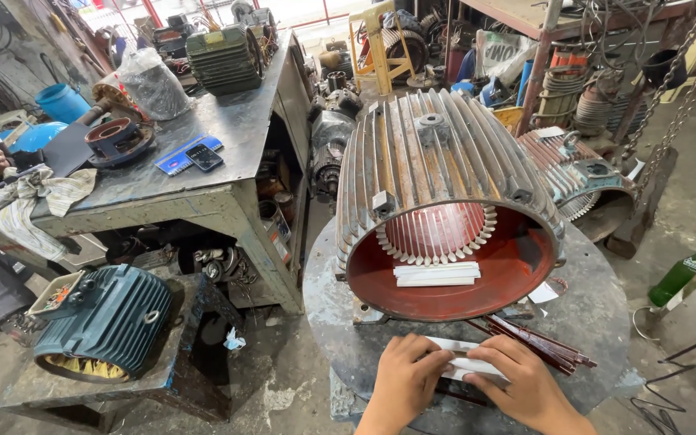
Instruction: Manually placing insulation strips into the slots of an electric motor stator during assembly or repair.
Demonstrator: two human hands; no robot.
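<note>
Left hand and right hand: each grip pinched on the white paper strip; press flat on round counter beside finned motor housing, creasing evenly.

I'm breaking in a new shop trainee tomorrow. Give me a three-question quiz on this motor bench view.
1. True or false: both hands rest on the white strip.
2. What colour is the inside of the big ribbed motor housing?
3. The dark red sticks lie: A) inside the housing, B) on the round table by the right hand, C) on the floor.

Key: 1 true, left hand too; 2 red; 3 B.
</note>
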